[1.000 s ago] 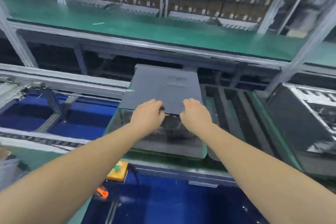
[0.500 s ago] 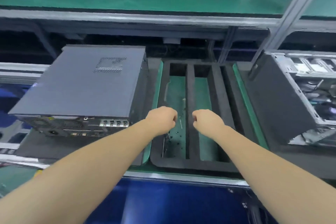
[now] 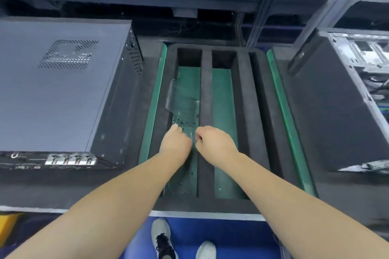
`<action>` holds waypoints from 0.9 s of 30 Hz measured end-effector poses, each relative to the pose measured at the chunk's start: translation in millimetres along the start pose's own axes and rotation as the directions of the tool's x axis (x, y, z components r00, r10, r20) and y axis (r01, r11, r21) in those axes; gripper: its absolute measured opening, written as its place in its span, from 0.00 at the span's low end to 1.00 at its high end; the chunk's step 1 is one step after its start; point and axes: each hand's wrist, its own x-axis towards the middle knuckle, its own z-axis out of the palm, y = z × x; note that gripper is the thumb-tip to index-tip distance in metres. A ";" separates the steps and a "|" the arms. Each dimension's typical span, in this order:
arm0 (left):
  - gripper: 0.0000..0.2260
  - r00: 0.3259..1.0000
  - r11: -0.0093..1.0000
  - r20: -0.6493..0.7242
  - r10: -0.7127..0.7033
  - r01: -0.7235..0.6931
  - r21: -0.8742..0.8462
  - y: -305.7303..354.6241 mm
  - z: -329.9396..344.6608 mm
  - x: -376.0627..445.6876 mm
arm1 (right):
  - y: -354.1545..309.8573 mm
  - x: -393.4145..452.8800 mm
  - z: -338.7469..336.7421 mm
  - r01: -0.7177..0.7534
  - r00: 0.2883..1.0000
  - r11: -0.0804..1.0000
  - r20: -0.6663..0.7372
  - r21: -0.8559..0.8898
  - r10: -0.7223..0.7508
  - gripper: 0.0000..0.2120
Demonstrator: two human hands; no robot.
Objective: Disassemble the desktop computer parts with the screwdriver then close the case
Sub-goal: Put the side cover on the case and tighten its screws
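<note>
Over the foam tray [image 3: 244,99] — left hand [image 3: 175,143], right hand [image 3: 216,143] curled, grasp unclear, closed case [image 3: 56,82] leftward.

left: closed case [image 3: 56,88] blocks; right: open case [image 3: 345,107] blocks; middle: foam tray [image 3: 207,90] slots open

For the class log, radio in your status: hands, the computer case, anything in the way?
Left hand and right hand curled over the foam tray, grip unclear. Closed case sits left, untouched. Small screws loose in the tray; nothing blocking.
</note>
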 end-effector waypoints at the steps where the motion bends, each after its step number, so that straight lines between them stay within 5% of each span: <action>1: 0.06 1.000 1.000 0.003 0.019 -0.019 0.015 2.7 0.7 2.6 | 0.7 0.8 1.1 0.000 1.000 1.000 -0.004 0.017 0.000 0.05; 7: 0.09 0.997 0.997 0.025 0.072 -0.072 -0.006 4.4 -3.3 11.9 | 3.7 2.0 5.0 -0.002 1.000 0.998 -0.016 0.060 0.003 0.07; 15: 0.08 0.991 0.991 -0.109 -0.082 0.069 -0.115 -6.8 -22.3 -1.8 | 4.7 2.5 -0.1 -0.021 0.999 0.993 -0.038 0.116 0.025 0.05; 24: 0.08 0.991 0.969 -0.120 -0.066 0.035 -0.243 -10.7 -24.1 -25.0 | -2.1 5.3 -1.7 -0.029 1.000 0.999 0.009 0.017 0.029 0.04; 27: 0.08 0.982 0.928 -0.136 -0.132 0.074 -0.364 -11.6 -20.9 -32.8 | -7.9 1.8 0.9 0.038 0.998 0.987 -0.038 -0.154 -0.045 0.04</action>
